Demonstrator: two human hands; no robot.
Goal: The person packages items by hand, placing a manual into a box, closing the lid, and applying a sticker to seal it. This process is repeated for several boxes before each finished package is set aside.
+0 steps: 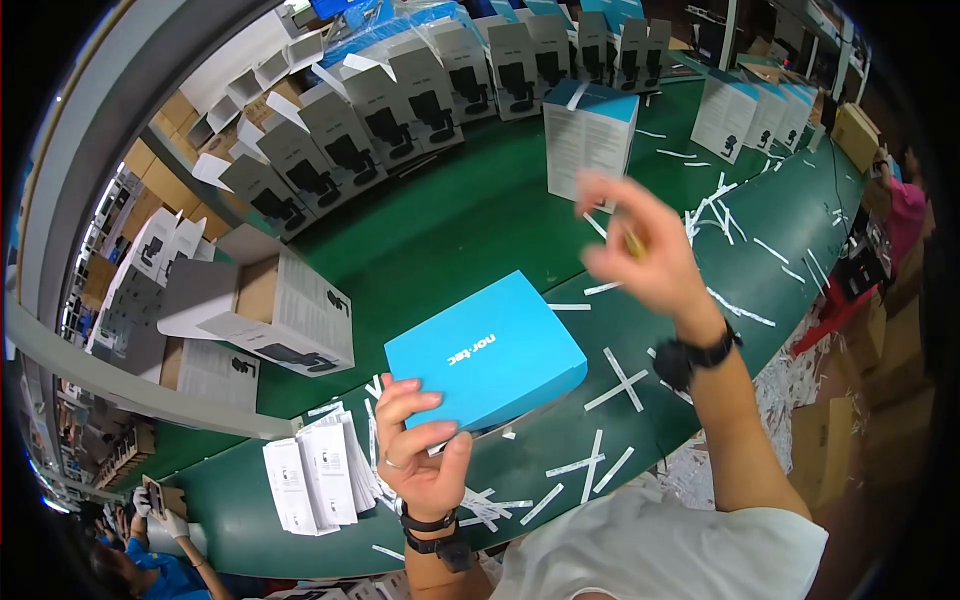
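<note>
A bright blue carton (pixel 480 345) with white lettering lies tilted at the middle of the green table. My left hand (pixel 425 440) grips its near left edge, fingertips on the blue top and thumb along the side. Above and to the right of the carton, my right hand (pixel 645 245) is raised with bent fingers, smeared by motion. Something small and yellowish shows among those fingers; its kind cannot be made out. Behind this hand stands a white carton (pixel 590 140) with a blue top and a white strip over it.
Open grey-white cartons (pixel 345 140) line the far side. Another open carton (pixel 270 310) stands at left, near a stack of white leaflets (pixel 322 470). White paper strips (pixel 618 380) litter the green table (pixel 430 225). Closed cartons (pixel 725 115) stand far right. Other people (pixel 160 560) work nearby.
</note>
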